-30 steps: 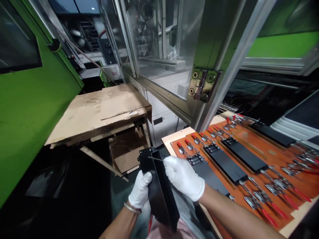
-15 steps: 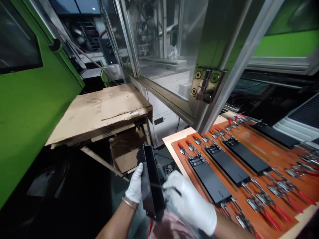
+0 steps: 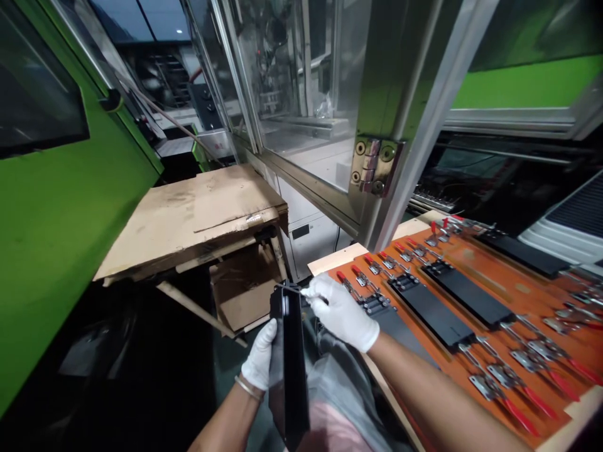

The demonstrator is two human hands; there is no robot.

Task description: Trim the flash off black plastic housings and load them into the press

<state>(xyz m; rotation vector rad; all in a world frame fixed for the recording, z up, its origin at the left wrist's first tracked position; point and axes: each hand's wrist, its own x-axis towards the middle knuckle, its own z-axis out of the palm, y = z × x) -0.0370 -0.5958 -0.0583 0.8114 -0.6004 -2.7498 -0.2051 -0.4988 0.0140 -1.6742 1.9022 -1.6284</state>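
Head camera: left hand wrapped firmly round the black housing above the lap, right hand pinching a thin tool at its top end — looks unfinished; black panels sit fixtured on the orange board.

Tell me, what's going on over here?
Someone is working on a long black case. Their gloved left hand holds it, while the gloved right hand pinches a thin rod at its far end. Alongside, black panels lie on an orange board, with red-handled clamps at their ends.
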